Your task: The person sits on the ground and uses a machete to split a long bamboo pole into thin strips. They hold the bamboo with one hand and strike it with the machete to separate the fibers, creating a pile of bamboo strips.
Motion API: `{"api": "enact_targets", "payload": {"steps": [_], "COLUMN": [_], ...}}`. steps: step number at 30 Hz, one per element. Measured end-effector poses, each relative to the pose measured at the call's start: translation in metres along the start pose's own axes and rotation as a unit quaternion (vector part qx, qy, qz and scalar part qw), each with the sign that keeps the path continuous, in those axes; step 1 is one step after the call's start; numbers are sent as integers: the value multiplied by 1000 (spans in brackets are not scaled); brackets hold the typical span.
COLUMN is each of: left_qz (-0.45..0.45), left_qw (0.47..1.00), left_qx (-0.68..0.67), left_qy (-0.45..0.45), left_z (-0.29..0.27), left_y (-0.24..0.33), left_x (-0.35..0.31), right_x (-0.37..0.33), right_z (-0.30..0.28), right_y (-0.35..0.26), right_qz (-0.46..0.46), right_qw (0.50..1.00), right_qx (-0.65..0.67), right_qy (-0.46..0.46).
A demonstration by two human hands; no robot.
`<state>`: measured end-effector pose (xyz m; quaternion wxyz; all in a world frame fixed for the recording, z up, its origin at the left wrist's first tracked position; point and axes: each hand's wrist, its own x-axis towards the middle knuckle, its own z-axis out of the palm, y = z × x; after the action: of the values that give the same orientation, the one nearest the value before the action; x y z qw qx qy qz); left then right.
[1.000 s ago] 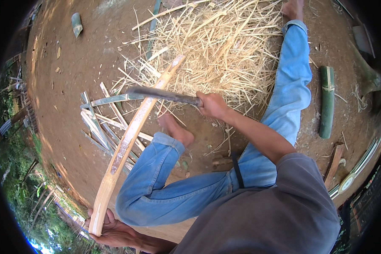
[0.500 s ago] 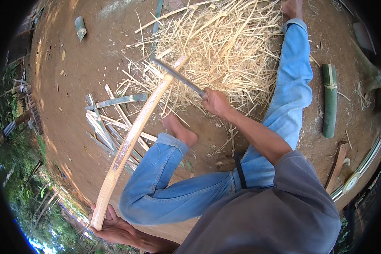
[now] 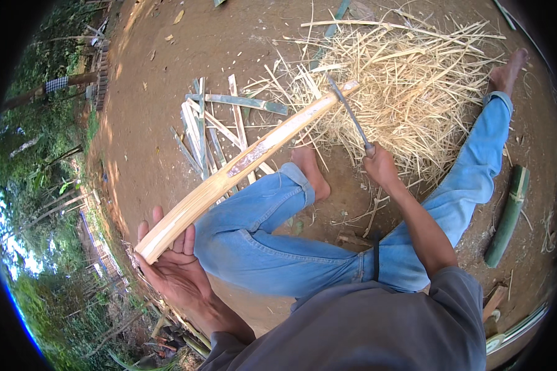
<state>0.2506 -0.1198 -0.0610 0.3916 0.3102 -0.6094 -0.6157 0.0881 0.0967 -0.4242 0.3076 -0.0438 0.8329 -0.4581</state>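
Observation:
A long split bamboo strip [image 3: 254, 159], pale with a whitish, brown-stained inner face, slants from lower left up to the shavings. My left hand [image 3: 182, 272] is palm up at its near end, thumb on one side and fingers on the other, holding it. My right hand [image 3: 382, 168] is closed round the handle of a long, narrow knife [image 3: 351, 114]. The blade lies across the strip close to its far end; I cannot tell if it is cutting in. My bent left knee is beside the strip.
A heap of pale bamboo shavings [image 3: 408, 93] spreads between my feet. Several split green and white strips [image 3: 213, 133] lie left of my left foot. On the right lies a green bamboo section [image 3: 507, 216], with a wooden piece [image 3: 495, 300] nearer me.
My view has swung left, so the scene sits further right. The strip's near end and my left hand have come up, showing more of the palm. The knife stays near the far end.

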Motion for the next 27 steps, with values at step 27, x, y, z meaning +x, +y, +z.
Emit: {"api": "enact_targets", "payload": {"steps": [27], "left_qz": [-115], "left_qw": [968], "left_qx": [-200], "left_qy": [-100], "left_z": [-18], "left_y": [-10], "left_x": [-121], "right_x": [-222], "right_z": [-19], "right_y": [-124], "right_qz": [-334], "right_qw": [940], "right_qx": [-25], "right_qy": [-60]}}
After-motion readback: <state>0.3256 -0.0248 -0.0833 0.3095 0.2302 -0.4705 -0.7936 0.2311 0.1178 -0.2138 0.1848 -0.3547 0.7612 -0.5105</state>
